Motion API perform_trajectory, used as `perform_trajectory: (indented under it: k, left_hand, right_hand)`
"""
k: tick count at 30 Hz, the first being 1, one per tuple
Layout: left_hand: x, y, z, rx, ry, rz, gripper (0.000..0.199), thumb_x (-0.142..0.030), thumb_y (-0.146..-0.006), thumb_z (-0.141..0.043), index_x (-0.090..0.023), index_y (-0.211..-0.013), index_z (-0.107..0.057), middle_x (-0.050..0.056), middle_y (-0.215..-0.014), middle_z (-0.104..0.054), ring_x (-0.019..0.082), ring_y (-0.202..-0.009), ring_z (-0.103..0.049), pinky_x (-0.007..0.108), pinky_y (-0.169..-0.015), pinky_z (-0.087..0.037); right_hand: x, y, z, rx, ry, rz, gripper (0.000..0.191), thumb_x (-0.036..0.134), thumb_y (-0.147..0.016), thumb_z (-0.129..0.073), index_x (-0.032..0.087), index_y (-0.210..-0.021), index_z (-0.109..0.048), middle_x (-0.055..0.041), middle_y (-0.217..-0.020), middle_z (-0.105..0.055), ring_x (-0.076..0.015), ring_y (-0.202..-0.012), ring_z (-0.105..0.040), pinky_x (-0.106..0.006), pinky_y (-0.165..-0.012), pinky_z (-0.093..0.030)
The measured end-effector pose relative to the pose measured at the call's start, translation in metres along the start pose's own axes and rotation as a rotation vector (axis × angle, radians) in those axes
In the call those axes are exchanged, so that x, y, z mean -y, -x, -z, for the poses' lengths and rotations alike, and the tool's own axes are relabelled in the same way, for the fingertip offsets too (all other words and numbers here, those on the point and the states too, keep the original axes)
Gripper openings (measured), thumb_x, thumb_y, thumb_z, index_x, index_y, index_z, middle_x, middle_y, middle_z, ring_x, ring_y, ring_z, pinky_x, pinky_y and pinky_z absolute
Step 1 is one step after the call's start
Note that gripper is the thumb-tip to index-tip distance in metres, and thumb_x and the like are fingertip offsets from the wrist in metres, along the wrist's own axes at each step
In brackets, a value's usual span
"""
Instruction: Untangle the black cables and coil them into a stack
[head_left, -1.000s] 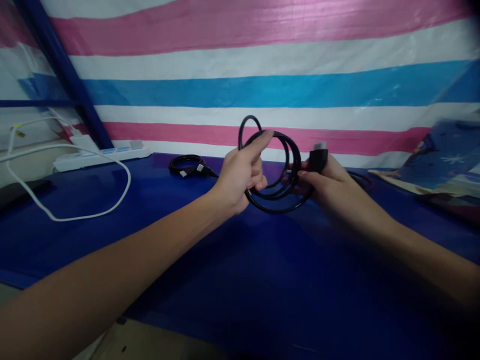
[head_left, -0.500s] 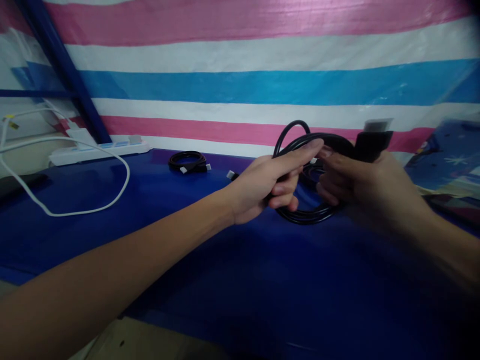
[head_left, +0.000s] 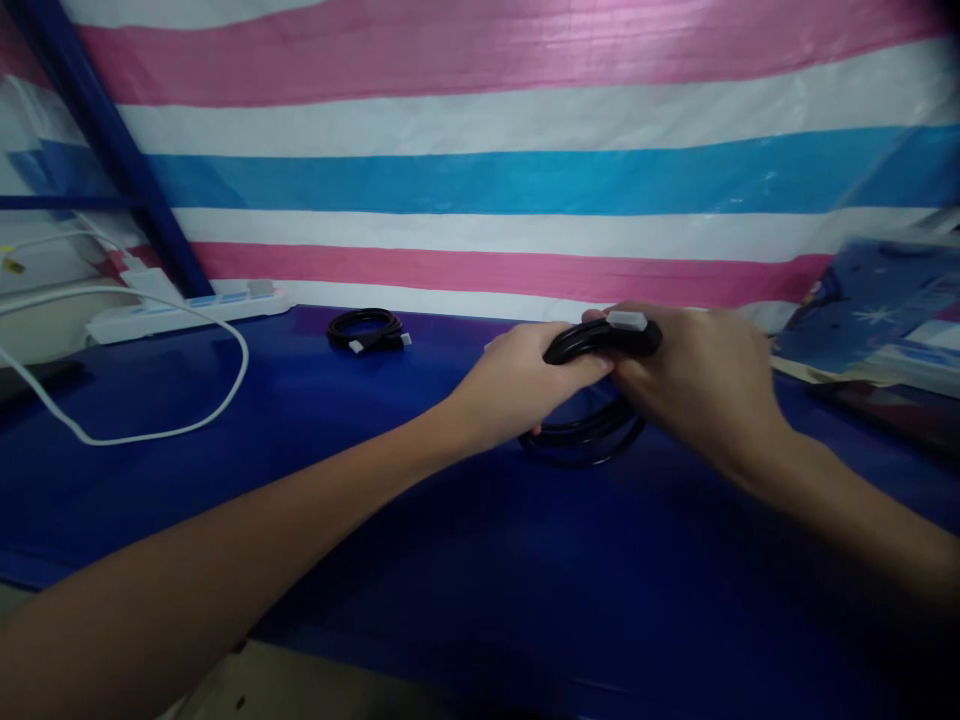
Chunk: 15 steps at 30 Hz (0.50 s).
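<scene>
A looped black cable (head_left: 589, 436) hangs between my two hands above the blue table. My left hand (head_left: 517, 385) is closed round the left side of the coil, its thumb pointing right. My right hand (head_left: 694, 375) grips the bundle from the right, close to a black plug with a pale cap (head_left: 628, 321) that lies over the top of the coil. Some fingertips of both hands are hidden behind the cable. Another coiled black cable (head_left: 366, 328) with two pale-capped ends lies farther back on the table.
On the left, a white power strip (head_left: 187, 315) holds a plugged-in charger, and a white cord (head_left: 244, 365) loops over the blue table (head_left: 337, 560). A dark flat object (head_left: 892, 410) and a blue printed package (head_left: 870, 305) are at right. Striped sheeting hangs behind.
My right hand has moved left and turned over, bringing the plug down across the coil beside my left hand. The coil hangs slightly lower, and the view has shifted slightly.
</scene>
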<state>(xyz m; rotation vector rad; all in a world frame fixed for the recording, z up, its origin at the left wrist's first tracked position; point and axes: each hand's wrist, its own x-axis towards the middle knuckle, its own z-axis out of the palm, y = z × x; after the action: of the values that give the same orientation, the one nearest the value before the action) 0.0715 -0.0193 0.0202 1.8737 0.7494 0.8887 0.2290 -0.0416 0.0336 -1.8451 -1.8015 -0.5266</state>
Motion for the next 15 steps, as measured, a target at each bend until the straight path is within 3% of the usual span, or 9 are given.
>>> perform_trajectory:
  k: [3,6,10,12,15]
  left_hand:
    - [-0.003,0.001,0.001,-0.120,-0.159,-0.105,0.022,-0.035,-0.084,-0.055,-0.018,-0.072,-0.053,-0.003,-0.062,-0.052,0.007,-0.047,-0.045,0.024,-0.046,-0.031]
    - [-0.004,0.002,0.000,-0.125,-0.208,-0.164,0.022,-0.034,-0.085,-0.054,-0.017,-0.070,-0.053,-0.002,-0.064,-0.052,0.009,-0.057,-0.047,0.025,-0.052,-0.030]
    - [0.000,0.001,0.003,-0.119,-0.213,-0.249,0.021,-0.033,-0.085,-0.056,-0.017,-0.071,-0.054,-0.003,-0.067,-0.054,0.010,-0.064,-0.049,0.025,-0.059,-0.032]
    - [0.004,-0.001,0.007,-0.147,-0.231,-0.278,0.022,-0.037,-0.085,-0.058,-0.018,-0.076,-0.053,-0.003,-0.070,-0.054,0.010,-0.066,-0.049,0.025,-0.060,-0.033]
    - [0.011,-0.005,0.013,-0.240,-0.179,-0.311,0.029,-0.046,-0.083,-0.062,-0.020,-0.089,-0.052,-0.002,-0.082,-0.057,0.011,-0.076,-0.052,0.024,-0.066,-0.037]
  right_hand:
    - [-0.002,0.000,0.002,-0.061,0.047,0.003,0.029,0.045,-0.077,-0.055,0.018,-0.067,-0.060,-0.0127,-0.065,-0.054,-0.0267,-0.060,-0.053,-0.032,-0.055,-0.021]
    - [-0.005,-0.002,0.000,-0.127,-0.229,0.129,0.012,0.027,-0.070,-0.058,0.017,-0.064,-0.055,-0.0100,-0.071,-0.054,-0.0207,-0.064,-0.050,-0.031,-0.056,-0.024]
    - [-0.006,-0.003,-0.009,0.130,-0.814,0.193,0.007,0.018,-0.069,-0.049,0.017,-0.062,-0.051,-0.0001,-0.056,-0.048,-0.0101,-0.052,-0.040,-0.026,-0.050,-0.029]
    - [-0.004,-0.004,-0.012,0.126,-0.957,0.105,0.011,0.021,-0.073,-0.053,0.017,-0.064,-0.052,0.0030,-0.050,-0.044,-0.0075,-0.047,-0.036,-0.024,-0.046,-0.027]
    - [-0.002,-0.008,-0.013,0.033,-1.153,-0.185,0.015,0.019,-0.074,-0.062,0.018,-0.064,-0.050,0.0056,-0.044,-0.038,-0.0070,-0.039,-0.035,-0.025,-0.040,-0.023]
